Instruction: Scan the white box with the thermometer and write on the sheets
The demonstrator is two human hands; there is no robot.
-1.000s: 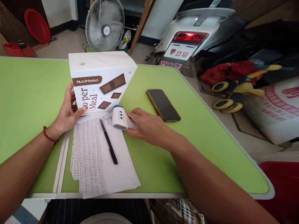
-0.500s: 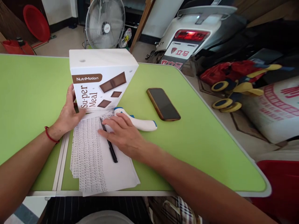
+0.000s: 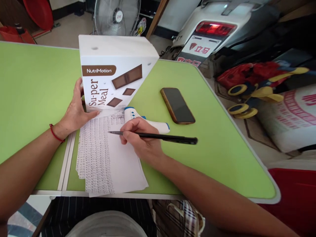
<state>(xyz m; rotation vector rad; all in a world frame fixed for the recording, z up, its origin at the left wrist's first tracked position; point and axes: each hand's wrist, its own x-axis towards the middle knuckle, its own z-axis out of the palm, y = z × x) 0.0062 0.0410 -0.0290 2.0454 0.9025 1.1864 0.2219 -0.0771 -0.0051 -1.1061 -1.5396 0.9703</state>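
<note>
just below frame centre, the right hand [image 3: 142,138] pinches a black ballpoint pen [image 3: 171,137] over handwritten sheets [image 3: 125,164]. left of centre, the left hand [image 3: 75,112] meets the nutrimotion box [image 3: 98,59], fingertips partly hidden; clamped or not, cannot tell.

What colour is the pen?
The pen is mostly black; it shows best in the head view.

Your pen [image 3: 170,137] is black, and your white papers [image 3: 113,156] carry rows of dark script. Your box [image 3: 116,72] is white with brown print; your thermometer [image 3: 158,125], white with blue accents. You have a black-screened, brown-cased phone [image 3: 179,106], a lime-green surface [image 3: 209,141] edged pale grey, a red bracelet [image 3: 54,134] and dark pinstriped fabric [image 3: 71,210].
</note>
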